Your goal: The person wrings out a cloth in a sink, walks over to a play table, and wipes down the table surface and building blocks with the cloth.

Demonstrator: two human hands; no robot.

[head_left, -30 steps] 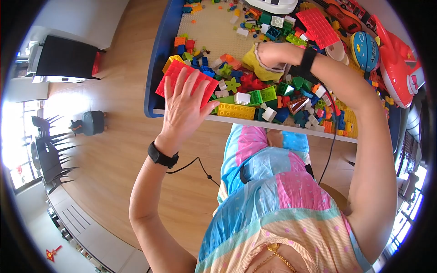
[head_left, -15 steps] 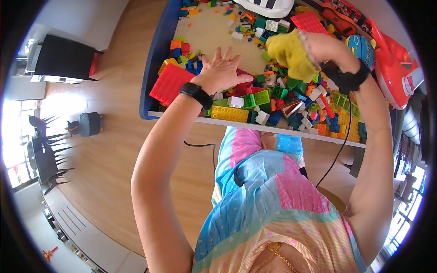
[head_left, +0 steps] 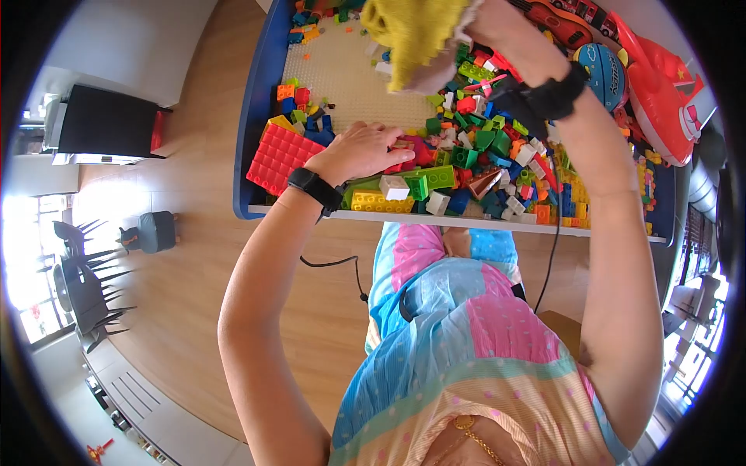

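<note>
My left hand [head_left: 359, 152] rests on the heap of bricks near the front left of the table, fingers apart and palm down. Beside its wrist lies a red studded plate [head_left: 284, 157]. My right hand [head_left: 483, 22] is raised over the back middle and has a yellow-green cloth [head_left: 416, 39] in it; its fingers are mostly hidden by the cloth. Below the cloth is the beige studded baseplate [head_left: 342, 81]. A yellow brick [head_left: 382, 202], a white brick [head_left: 395, 187] and a green brick [head_left: 437, 178] lie at the front edge.
The table has a blue raised side [head_left: 252, 116] at the left. Mixed bricks spread along the front and right. At the right are a blue ball [head_left: 600, 74], a red inflatable toy [head_left: 657, 109] and a toy guitar [head_left: 556, 25]. A black cable [head_left: 550, 272] hangs by my right arm.
My left hand moved off the red plate onto the bricks to its right. My right hand first swung right, then left and back with the cloth, over the baseplate.
</note>
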